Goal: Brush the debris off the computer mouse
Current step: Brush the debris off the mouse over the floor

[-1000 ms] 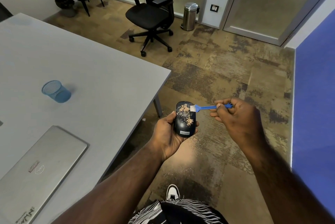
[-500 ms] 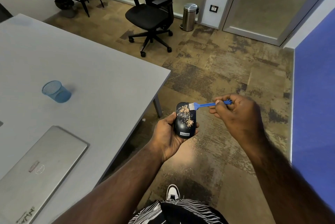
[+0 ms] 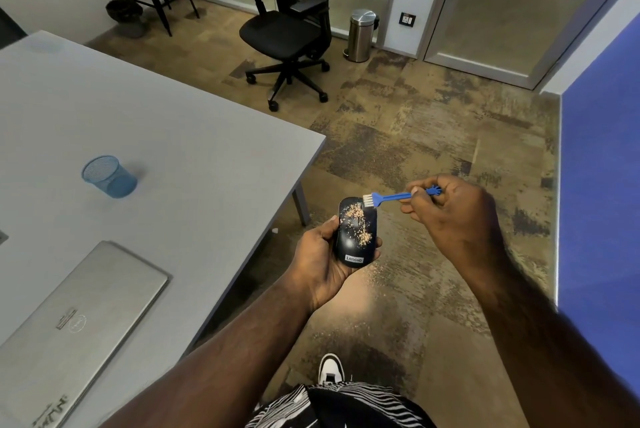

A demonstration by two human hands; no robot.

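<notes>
A black computer mouse (image 3: 353, 247) with a Lenovo label lies in my left hand (image 3: 320, 263), held above the floor just off the table's corner. Tan debris (image 3: 360, 225) is scattered across its top. My right hand (image 3: 457, 216) pinches the handle of a small blue brush (image 3: 391, 197). The brush's white bristles touch the far right edge of the mouse.
A grey table (image 3: 173, 137) spreads to the left, carrying a blue mesh cup (image 3: 109, 176) and a closed silver laptop (image 3: 69, 320). A black office chair (image 3: 287, 33) and a steel bin (image 3: 362, 34) stand farther off. A blue wall (image 3: 602, 185) runs along the right. Crumbs speckle the carpet below my hands.
My right hand has lifted and drawn the brush away from me, from the debris patch to the mouse's far edge. My left hand and the mouse have stayed put.
</notes>
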